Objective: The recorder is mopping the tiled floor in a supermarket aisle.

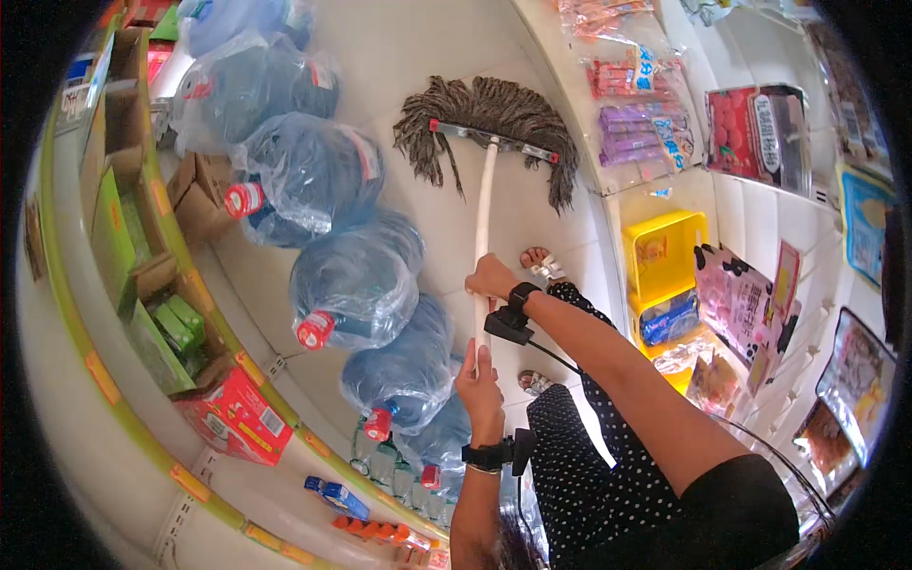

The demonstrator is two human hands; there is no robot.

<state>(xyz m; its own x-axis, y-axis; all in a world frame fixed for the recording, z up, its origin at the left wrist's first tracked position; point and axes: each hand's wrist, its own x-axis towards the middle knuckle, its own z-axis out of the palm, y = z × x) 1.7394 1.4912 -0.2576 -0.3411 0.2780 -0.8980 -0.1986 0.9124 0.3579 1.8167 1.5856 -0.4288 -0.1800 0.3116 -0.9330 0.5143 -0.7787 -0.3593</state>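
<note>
A string mop (494, 112) with dark grey-brown strands lies spread on the pale tiled floor at the far end of the aisle. Its red-ended metal clamp joins a white handle (485, 195) that runs back toward me. My right hand (492, 277) is wrapped round the handle about midway along. Lower down, my left hand (480, 388) closes on the same handle, its thumb pointing up along it. Both wrists wear black straps with small black devices.
Several large blue water jugs (356, 285) in clear plastic stand in a row left of the mop. Shelves with boxes (237, 415) curve along the left. To the right are packaged snacks (646, 133) and a yellow bin (665, 249). My sandalled feet (541, 263) stand close by.
</note>
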